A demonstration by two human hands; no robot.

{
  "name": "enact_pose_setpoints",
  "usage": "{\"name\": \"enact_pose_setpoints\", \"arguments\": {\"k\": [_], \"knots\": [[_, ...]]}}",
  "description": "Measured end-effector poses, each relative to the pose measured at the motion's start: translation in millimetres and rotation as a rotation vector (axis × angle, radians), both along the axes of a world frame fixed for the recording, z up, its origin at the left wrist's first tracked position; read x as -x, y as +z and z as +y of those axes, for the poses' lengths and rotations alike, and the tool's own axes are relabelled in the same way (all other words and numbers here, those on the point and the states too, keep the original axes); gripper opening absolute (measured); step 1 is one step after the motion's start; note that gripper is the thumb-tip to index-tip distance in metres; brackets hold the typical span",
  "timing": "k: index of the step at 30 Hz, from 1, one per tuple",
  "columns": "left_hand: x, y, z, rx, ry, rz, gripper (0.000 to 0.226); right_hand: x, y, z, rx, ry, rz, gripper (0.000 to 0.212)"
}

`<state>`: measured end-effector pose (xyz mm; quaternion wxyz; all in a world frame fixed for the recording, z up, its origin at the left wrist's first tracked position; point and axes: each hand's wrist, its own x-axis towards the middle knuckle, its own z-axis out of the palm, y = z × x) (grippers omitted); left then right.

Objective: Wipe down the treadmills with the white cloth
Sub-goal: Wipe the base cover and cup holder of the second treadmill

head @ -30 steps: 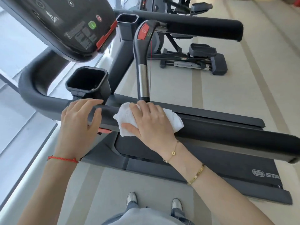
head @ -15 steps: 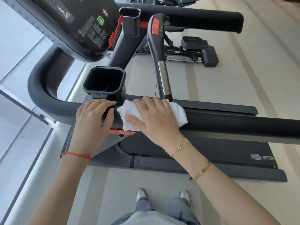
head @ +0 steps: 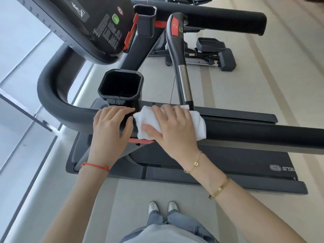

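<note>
A black treadmill stands in front of me, its padded near handrail (head: 254,134) running left to right. My right hand (head: 173,130) presses a folded white cloth (head: 199,123) flat onto that rail, fingers spread over it. Just left of the cloth, my left hand (head: 110,130) grips the same rail below the square cup holder (head: 121,86). The console (head: 98,27) with a green button hangs at the upper left. The belt deck (head: 236,162) lies below the rail.
An upright grip bar (head: 182,74) with a red button rises just behind the cloth. The far handrail (head: 219,16) crosses the top. Another exercise machine (head: 210,53) sits on the beige floor beyond. A glass wall runs along the left. My shoes (head: 163,207) stand beside the deck.
The cloth and my right hand have slid left along the rail toward my left hand, closing the gap beneath the cup holder. My left hand keeps its grip.
</note>
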<state>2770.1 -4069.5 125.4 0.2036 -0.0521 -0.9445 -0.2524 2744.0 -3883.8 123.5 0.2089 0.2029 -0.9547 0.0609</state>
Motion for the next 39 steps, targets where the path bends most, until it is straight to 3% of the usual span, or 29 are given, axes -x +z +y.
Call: {"name": "enact_pose_setpoints", "arguments": {"k": [3,9,14,17,21,24,29,33,39], "knots": [[0.2,0.3,3.0,-0.012,0.019,0.005,0.023,-5.5,-4.3,29.1,0.008,0.065,0.037,0.059],[1.1,1.7,1.9,0.018,0.012,-0.017,0.023,-2.0,1.1,50.3,0.037,-0.137,0.028,0.062],[0.2,1.9,2.4,0.026,0.006,-0.032,0.025,-0.7,-4.2,1.0,0.028,0.0,0.007,0.06],[0.5,1.5,3.0,0.018,0.013,-0.021,0.023,-3.9,-6.7,18.3,0.027,0.102,0.004,0.06],[1.6,0.8,4.9,-0.002,0.021,-0.003,0.021,-3.3,-2.8,68.2,0.071,0.017,-0.002,0.06],[2.1,-1.0,4.0,-0.005,0.024,0.001,0.021,0.6,2.7,60.0,0.066,-0.056,-0.01,0.06],[2.0,-1.8,4.0,-0.004,0.024,0.001,0.022,5.0,3.2,7.9,-0.001,0.031,-0.088,0.065],[1.6,-2.5,3.4,-0.018,0.019,-0.001,0.022,-0.1,1.0,33.5,0.012,0.122,-0.054,0.059],[1.5,-1.1,4.9,-0.02,0.023,-0.003,0.022,1.9,3.0,39.1,0.083,-0.036,-0.017,0.057]]}}
